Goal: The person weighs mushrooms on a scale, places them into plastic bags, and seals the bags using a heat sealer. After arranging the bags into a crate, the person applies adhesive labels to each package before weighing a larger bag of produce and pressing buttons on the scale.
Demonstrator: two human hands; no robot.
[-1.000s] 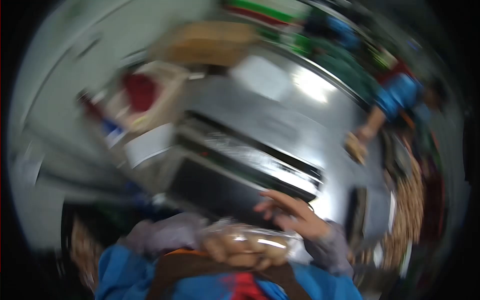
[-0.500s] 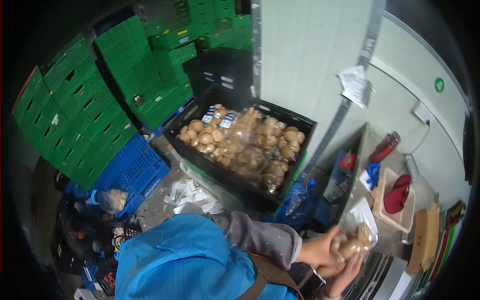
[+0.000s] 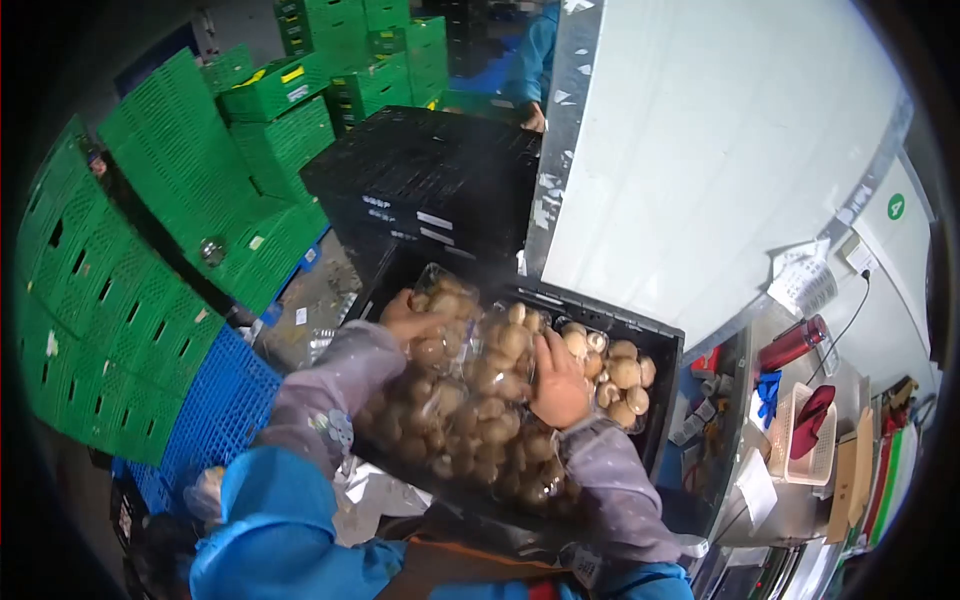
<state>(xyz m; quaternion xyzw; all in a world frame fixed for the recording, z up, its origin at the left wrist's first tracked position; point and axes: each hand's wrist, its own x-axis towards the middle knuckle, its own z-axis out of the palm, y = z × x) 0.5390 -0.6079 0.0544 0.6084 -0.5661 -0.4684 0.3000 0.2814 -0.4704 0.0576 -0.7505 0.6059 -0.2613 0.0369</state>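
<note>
A black crate [image 3: 664, 400] in the middle of the head view holds several clear-wrapped packs of brown mushrooms. At its left side, the fingers of my left hand [image 3: 408, 322] curl round a pack of mushrooms [image 3: 447, 300]. My right hand [image 3: 560, 385] presses against the right side of the neighbouring mushroom pack [image 3: 505, 345], fingers close together and pointing away from me. Both packs lie side by side between my hands. More wrapped mushrooms [image 3: 625, 375] lie to the right of my right hand, and others [image 3: 490, 430] lie nearer to me.
Black crates [image 3: 430, 165] stand behind. Green crates [image 3: 180, 160] and a blue one [image 3: 215, 400] rise at left. A white panel [image 3: 720, 130] borders the far right. On the right-hand bench are a red flask [image 3: 790, 343] and pale basket [image 3: 782, 440]. Another person's sleeve [image 3: 538, 55] shows behind.
Both hands have moved from the bench side at right, where they held a wrapped mushroom pack, leftward into the black crate. The view has turned and come closer to the crate.
</note>
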